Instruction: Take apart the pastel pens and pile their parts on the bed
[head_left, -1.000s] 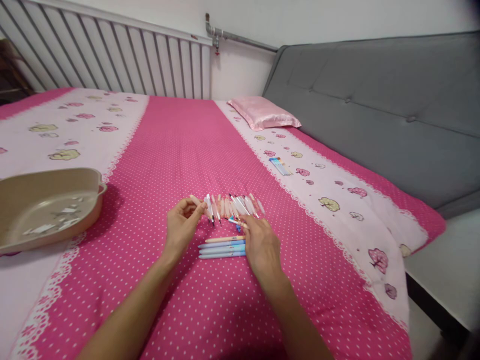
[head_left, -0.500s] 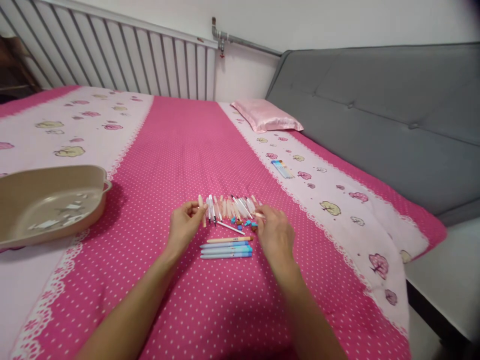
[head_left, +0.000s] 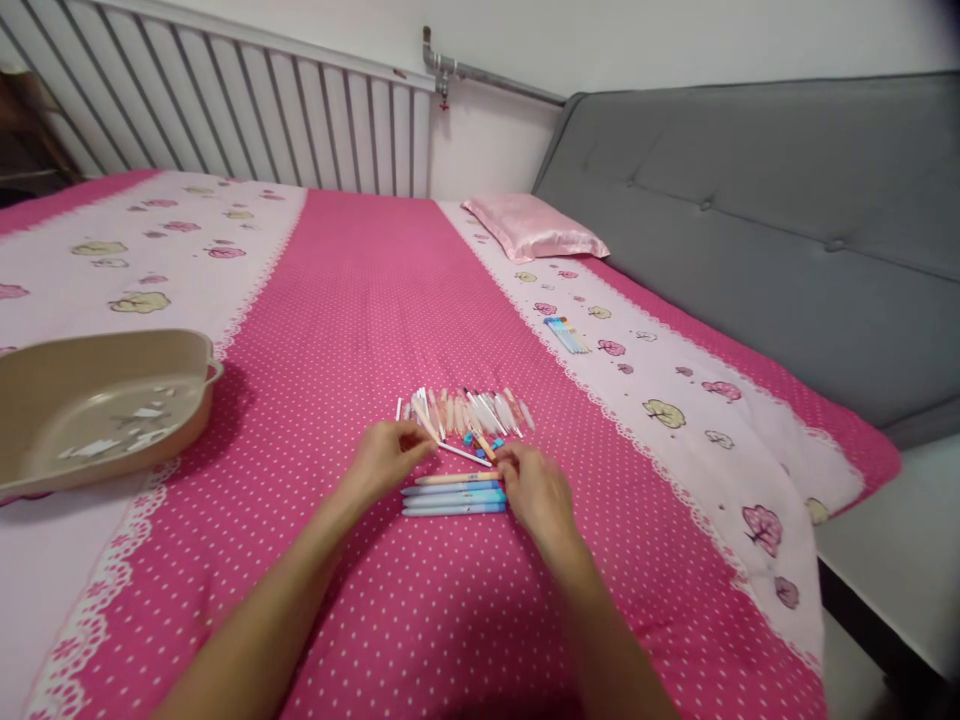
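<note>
My left hand (head_left: 386,462) is closed, its fingertips pinching a cream pen barrel (head_left: 425,418) that slants up and away. In my right hand (head_left: 536,490) a short peach pen part (head_left: 486,447) is gripped, pointing up and left. Between the hands lies a thin white refill (head_left: 465,455). Small blue and brown pen pieces (head_left: 469,438) are partly hidden behind the right hand's pen part. Nearer me, a peach pen (head_left: 454,479) and several blue pens (head_left: 450,499) lie side by side. Beyond the hands spreads a row of loose pen barrels and refills (head_left: 484,410).
A beige basin (head_left: 112,350) with white and grey scraps stands at left. Another small group of pens (head_left: 568,335) lies farther off at right. A pink pillow (head_left: 536,232) rests by the grey headboard (head_left: 750,180). Polka-dot bedding (head_left: 360,280) lies beneath everything.
My right hand has moved down and left toward the pens, bringing its peach part nearer the middle. My left hand has lowered and shifted right, and its barrel now slants differently.
</note>
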